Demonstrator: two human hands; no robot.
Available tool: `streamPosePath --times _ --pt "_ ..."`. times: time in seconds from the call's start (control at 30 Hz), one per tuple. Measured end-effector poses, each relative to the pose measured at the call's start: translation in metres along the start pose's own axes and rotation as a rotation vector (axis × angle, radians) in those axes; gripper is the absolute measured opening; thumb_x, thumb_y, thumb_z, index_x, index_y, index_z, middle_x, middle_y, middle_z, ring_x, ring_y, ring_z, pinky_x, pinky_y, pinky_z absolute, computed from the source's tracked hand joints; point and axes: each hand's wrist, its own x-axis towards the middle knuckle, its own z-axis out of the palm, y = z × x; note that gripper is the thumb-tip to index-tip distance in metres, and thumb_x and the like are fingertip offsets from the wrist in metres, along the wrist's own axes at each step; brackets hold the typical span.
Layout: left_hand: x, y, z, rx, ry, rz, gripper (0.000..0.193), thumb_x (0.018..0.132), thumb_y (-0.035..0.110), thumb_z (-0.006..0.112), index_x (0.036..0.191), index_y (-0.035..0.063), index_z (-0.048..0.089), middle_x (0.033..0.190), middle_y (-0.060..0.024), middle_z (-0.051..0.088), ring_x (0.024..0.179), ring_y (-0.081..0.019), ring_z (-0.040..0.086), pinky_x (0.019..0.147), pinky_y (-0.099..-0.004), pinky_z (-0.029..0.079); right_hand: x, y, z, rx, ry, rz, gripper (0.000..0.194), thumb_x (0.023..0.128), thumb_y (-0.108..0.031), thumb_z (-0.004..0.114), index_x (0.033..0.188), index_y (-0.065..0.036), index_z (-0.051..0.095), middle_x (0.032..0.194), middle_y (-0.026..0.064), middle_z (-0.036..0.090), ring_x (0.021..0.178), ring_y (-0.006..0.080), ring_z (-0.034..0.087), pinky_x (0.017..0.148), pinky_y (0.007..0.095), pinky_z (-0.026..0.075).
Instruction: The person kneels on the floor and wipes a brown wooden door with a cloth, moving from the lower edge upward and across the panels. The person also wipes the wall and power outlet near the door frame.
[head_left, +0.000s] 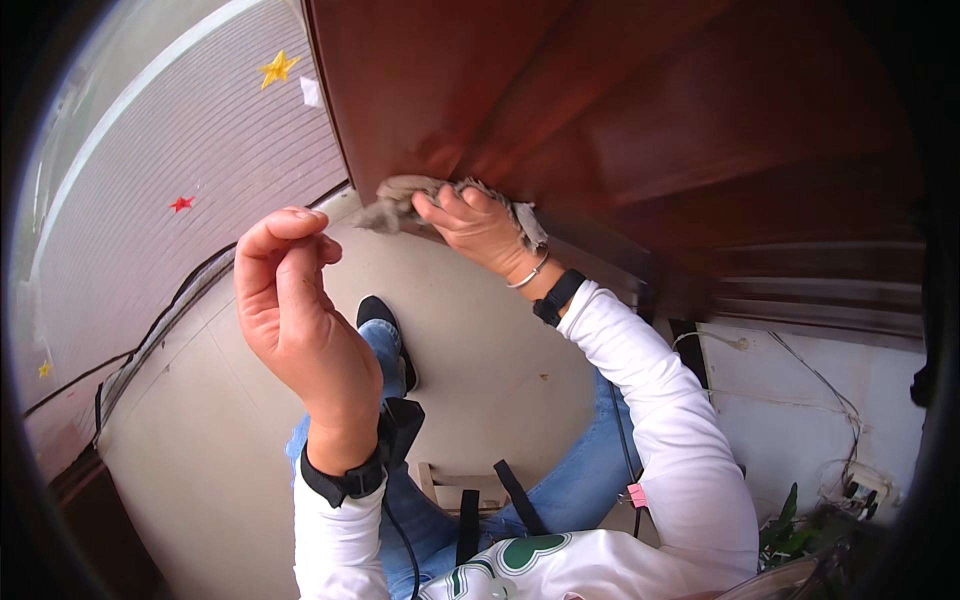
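My right hand (480, 229) presses a crumpled greyish-brown cloth (405, 193) against the lower edge of a glossy reddish-brown wooden door (465, 90). Part of the cloth sticks out past the fingers on both sides. A bracelet and a black strap circle that wrist. My left hand (296, 292) is raised over the floor, left of the cloth, with its fingers curled loosely and the thumb near them; I see nothing in it. A black strap with a dark box is on the left wrist.
A ribbed, translucent curtain (187, 157) with star stickers hangs at the left, its dark lower edge near the tiled floor (480, 330). Thin cables (817, 367) and a power strip (866, 484) are at the right, near a green plant (784, 532). A wooden stool (469, 480) shows between my legs.
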Motion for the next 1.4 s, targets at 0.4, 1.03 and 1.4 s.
streamPosePath --times 0.4,1.03,1.4 --pt "0.020 0.019 -0.050 -0.180 0.091 -0.397 0.008 0.091 0.001 0.048 0.095 0.0078 0.050 0.096 -0.0073 0.051 0.079 -0.0140 0.045 0.074 -0.0267 0.039 -0.319 -0.021 0.041 0.174 -1.043 -0.405 0.029 0.085 -0.022 0.052 0.101 -0.010 0.073 0.113 0.0002 0.054 0.116 0.0196 0.047 0.102 0.0316 0.034" --pt "0.023 0.025 -0.042 -0.242 0.036 -0.396 0.020 0.092 -0.004 0.052 0.097 0.0134 0.042 0.092 -0.0034 0.043 0.077 -0.0139 0.043 0.073 -0.0287 0.038 -0.349 -0.095 0.125 0.047 -0.865 -0.499 0.046 0.090 -0.023 0.049 0.131 -0.004 0.058 0.147 -0.0002 0.041 0.122 0.0182 0.043 0.103 0.0339 0.032" --pt "0.016 0.008 -0.040 -0.134 0.049 -0.323 0.009 0.090 0.002 0.050 0.097 0.0072 0.050 0.097 -0.0083 0.050 0.079 -0.0143 0.044 0.075 -0.0268 0.039 -0.327 -0.055 0.077 0.132 -0.901 -0.513 0.035 0.087 -0.023 0.050 0.106 -0.005 0.072 0.122 0.0056 0.056 0.117 0.0223 0.046 0.098 0.0342 0.035"
